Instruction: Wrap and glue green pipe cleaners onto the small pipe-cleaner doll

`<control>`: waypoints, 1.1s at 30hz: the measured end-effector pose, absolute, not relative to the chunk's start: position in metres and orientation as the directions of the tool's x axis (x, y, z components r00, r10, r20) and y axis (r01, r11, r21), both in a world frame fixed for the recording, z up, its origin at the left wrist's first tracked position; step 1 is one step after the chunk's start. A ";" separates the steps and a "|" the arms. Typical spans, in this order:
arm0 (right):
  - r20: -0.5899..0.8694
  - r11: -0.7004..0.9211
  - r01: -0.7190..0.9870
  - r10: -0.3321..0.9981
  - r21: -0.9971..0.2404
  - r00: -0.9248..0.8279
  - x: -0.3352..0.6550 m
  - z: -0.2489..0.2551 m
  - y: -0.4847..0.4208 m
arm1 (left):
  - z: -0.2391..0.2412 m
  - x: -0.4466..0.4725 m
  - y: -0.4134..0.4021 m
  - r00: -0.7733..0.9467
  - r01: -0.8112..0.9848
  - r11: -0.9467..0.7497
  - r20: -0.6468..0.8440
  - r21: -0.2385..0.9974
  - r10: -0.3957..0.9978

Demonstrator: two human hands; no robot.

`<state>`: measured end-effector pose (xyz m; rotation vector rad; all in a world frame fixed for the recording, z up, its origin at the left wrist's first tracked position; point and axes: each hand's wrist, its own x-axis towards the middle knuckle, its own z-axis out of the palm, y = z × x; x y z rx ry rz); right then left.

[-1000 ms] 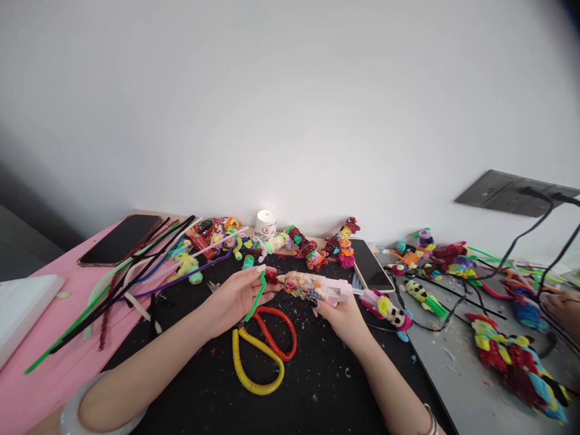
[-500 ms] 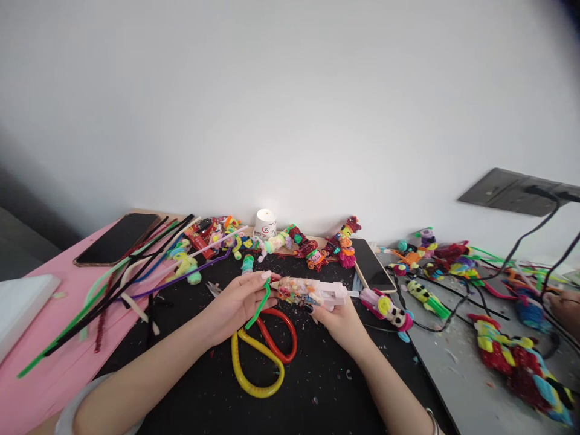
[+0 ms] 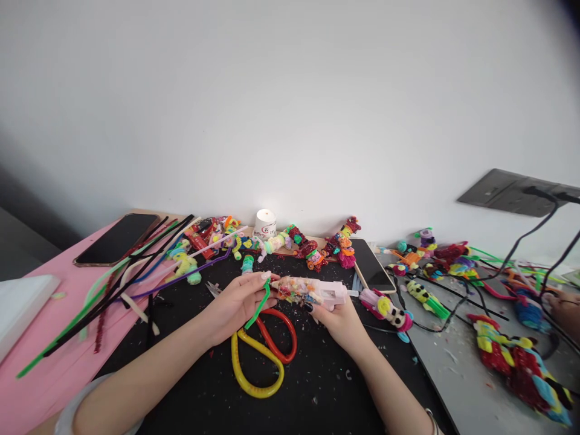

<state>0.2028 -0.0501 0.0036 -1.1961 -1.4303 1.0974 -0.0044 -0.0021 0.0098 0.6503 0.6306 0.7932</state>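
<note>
Between the fingers of my left hand is a bent green pipe cleaner, its free end hanging down. My right hand is wrapped round a pale pink hot glue gun, whose front is crusted with colourful fuzz and glue. The gun's nozzle end meets my left fingertips, and the exact contact point is hidden there. A clear glue stick pokes from the back of the gun. Just below my hands, scissors with one yellow and one red handle lie on the black mat.
Loose pipe cleaners and a dark phone lie on the pink board at left. Fuzzy figures and a paper cup line the wall. A white phone, black cables and another person's hand are at right.
</note>
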 end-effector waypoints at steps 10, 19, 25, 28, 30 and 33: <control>0.168 0.170 0.208 0.985 -0.963 -0.027 0.205 -0.001 -0.047 | 0.012 -0.004 -0.001 0.542 -0.429 0.545 -0.277 0.720 0.793; 0.175 0.174 0.214 0.984 -0.961 -0.015 0.204 0.000 -0.048 | 0.018 -0.004 -0.002 0.555 -0.408 0.567 -0.299 0.715 0.776; 0.164 0.166 0.227 0.986 -0.960 -0.025 0.205 0.000 -0.047 | 0.015 -0.005 -0.002 0.581 -0.388 0.571 -0.290 0.723 0.761; 0.163 0.163 0.214 0.986 -0.963 -0.015 0.206 0.001 -0.047 | 0.012 -0.006 -0.002 0.575 -0.392 0.574 -0.296 0.719 0.763; 0.156 0.154 0.191 0.988 -0.969 -0.004 0.206 0.001 -0.047 | 0.012 -0.006 -0.002 0.565 -0.390 0.575 -0.306 0.719 0.766; 0.153 0.155 0.173 0.988 -0.973 -0.025 0.206 0.001 -0.048 | 0.013 -0.006 -0.003 0.562 -0.383 0.572 -0.308 0.725 0.767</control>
